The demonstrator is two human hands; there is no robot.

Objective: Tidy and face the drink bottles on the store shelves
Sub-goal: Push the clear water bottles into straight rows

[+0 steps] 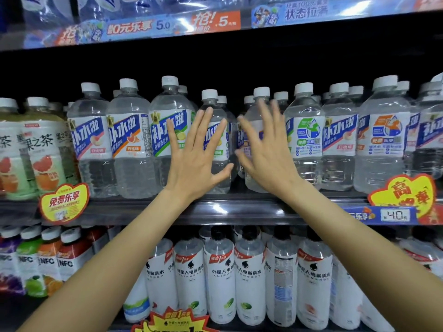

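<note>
Clear white-capped bottles (129, 140), blue labels skewed, behind both spread hands (195, 159).

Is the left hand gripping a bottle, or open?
Open. The left hand has straight, spread fingers laid flat against the front of a clear bottle; none curl around it.

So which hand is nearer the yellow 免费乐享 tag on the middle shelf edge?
Left. The left hand is spread against the clear bottles up and to the right of the yellow tag; the right hand is farther right still, beyond the left hand.
</note>
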